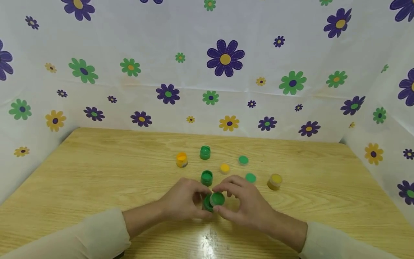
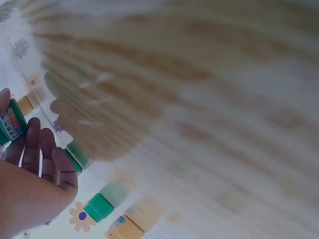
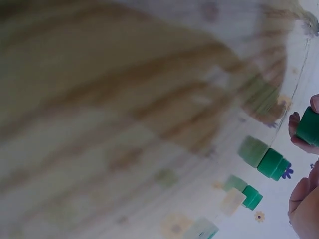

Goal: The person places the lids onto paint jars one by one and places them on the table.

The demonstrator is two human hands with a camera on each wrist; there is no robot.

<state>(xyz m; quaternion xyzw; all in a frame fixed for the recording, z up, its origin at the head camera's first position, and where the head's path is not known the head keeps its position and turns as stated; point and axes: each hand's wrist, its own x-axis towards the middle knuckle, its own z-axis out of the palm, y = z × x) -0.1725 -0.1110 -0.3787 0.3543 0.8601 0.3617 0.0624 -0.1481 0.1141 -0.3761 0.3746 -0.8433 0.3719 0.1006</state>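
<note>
In the lower middle of the head view, the left hand (image 1: 184,199) holds a small green jar (image 1: 207,205) between its thumb and its fingers. The right hand (image 1: 247,201) pinches a green lid (image 1: 217,199), which covers a part of this jar in the picture; whether the two touch, I cannot tell. In the left wrist view, at the left edge, a printed label (image 2: 11,123) is seen on the held jar.

Just above the hands stands an uncovered green jar (image 1: 207,178), and higher up another green jar (image 1: 205,153). To the left of this one is an orange-yellow jar (image 1: 182,160). Right of the middle lie a yellow lid (image 1: 224,168) and two green lids (image 1: 243,160) (image 1: 250,178). Farther to the right is a mustard-coloured jar (image 1: 274,182). All these rest on the wooden table (image 1: 97,172). Behind it, a white cloth with printed flowers (image 1: 194,75) fills the upper part of the frame.
</note>
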